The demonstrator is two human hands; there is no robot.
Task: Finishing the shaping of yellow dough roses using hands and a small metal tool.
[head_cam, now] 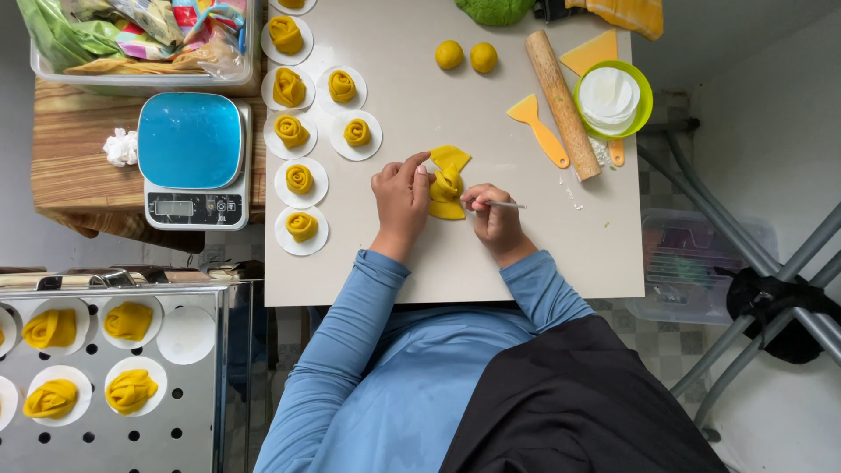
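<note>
A folded piece of yellow dough (448, 181) lies on the white table (491, 254) in front of me. My left hand (401, 194) pinches its left side with thumb and fingers. My right hand (492, 215) rests at its right edge and grips a thin metal stick (508, 205) that points right. Several finished yellow dough roses (291, 131) sit on white paper rounds to the left.
Two dough balls (465, 56), a wooden rolling pin (561, 103), an orange scraper (537, 126) and a green bowl of paper rounds (613, 98) lie at the far right. A blue kitchen scale (192, 159) stands left. A perforated steel tray (114, 403) holds more roses.
</note>
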